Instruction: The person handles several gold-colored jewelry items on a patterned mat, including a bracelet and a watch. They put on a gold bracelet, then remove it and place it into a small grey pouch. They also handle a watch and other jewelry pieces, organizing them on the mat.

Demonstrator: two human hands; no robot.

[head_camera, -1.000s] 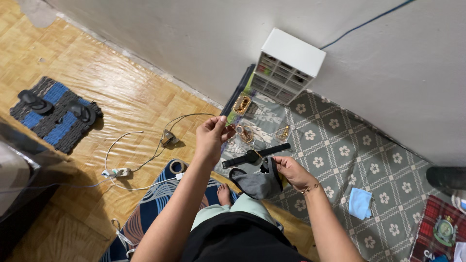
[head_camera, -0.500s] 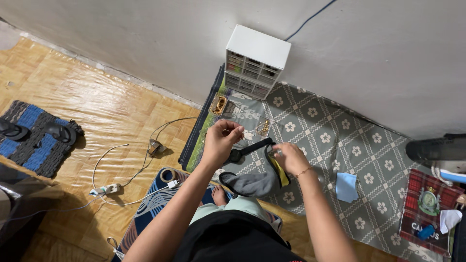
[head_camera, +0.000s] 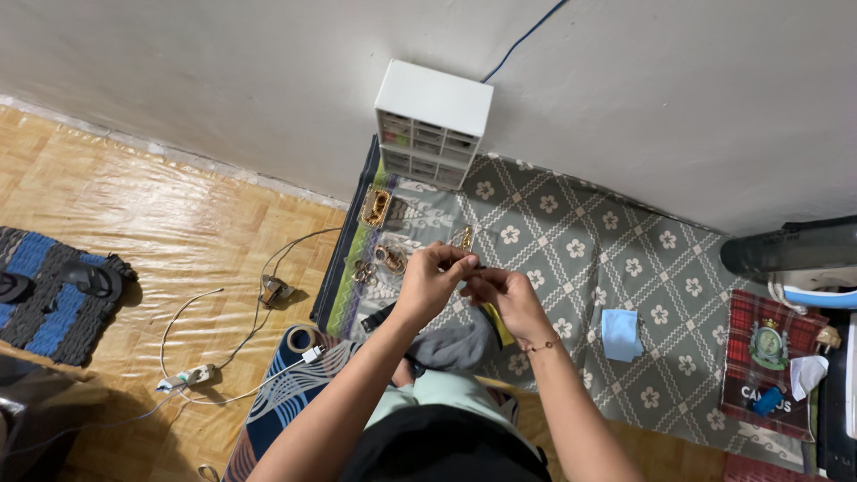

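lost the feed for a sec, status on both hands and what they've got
Left hand and right hand meet fingertip to fingertip, pinching something too small to identify. Grey pouch below. Nothing between them.

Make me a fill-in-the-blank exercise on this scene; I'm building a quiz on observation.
1. The small drawer cabinet against the wall is ____ in colour.
2. The left hand and right hand meet above a ____ pouch.
3. The folded cloth on the patterned mat is light ____.

Missing words: white; grey; blue
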